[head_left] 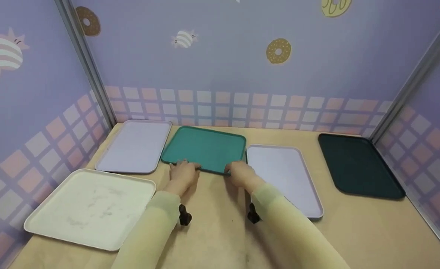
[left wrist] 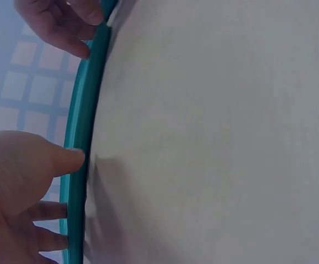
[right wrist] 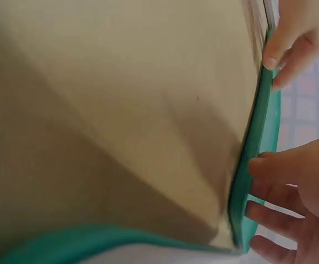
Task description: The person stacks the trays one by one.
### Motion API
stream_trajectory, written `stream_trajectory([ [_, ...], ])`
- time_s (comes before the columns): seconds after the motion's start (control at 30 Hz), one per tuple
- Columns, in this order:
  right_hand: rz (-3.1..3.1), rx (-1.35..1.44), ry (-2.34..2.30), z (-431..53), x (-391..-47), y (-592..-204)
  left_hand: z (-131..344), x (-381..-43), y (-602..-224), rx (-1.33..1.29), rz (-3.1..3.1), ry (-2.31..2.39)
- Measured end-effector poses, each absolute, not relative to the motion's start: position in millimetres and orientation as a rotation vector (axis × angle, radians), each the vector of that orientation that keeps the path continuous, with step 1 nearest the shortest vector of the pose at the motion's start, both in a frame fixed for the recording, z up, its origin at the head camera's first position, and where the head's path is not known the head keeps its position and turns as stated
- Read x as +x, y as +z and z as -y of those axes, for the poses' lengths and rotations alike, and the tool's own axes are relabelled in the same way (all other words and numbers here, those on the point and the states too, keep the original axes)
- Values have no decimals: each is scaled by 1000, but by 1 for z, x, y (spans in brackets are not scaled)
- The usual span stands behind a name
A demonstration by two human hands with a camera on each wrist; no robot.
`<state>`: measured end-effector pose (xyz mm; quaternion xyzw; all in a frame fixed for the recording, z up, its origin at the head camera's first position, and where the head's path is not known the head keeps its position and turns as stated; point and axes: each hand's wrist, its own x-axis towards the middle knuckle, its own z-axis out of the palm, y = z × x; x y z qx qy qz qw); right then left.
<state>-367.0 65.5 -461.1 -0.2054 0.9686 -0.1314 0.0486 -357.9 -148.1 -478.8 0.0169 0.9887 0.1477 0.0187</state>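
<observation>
A green rectangular tray [head_left: 207,147] lies flat against the back of the wooden table. My left hand [head_left: 184,172] is at its near edge, left of the middle, with the thumb on the outer side of the rim [left wrist: 78,124] and spread fingers on the inner side. Near the tray's front right corner, my right hand [head_left: 240,172] pinches the same edge. In the right wrist view its thumb [right wrist: 269,166] meets the rim from outside while the other fingers reach over it.
A lavender tray [head_left: 136,145] lies back left, above a cream tray [head_left: 93,209] with grey smudges. Another lavender tray [head_left: 283,172] sits close right of the green one, partly under my right sleeve. A dark green tray [head_left: 360,164] lies far right. Patterned walls [head_left: 220,67] enclose the table.
</observation>
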Motion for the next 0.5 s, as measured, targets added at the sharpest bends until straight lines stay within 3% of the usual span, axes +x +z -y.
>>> stream_trajectory([
  [0.23,-2924,-828,-330,-57,-347,-460,154,-352,-475,-288,-3029,679],
  [0.5,-2927,-843,-298,-52,-338,-459,170,-353,-471,-616,-2777,1214],
])
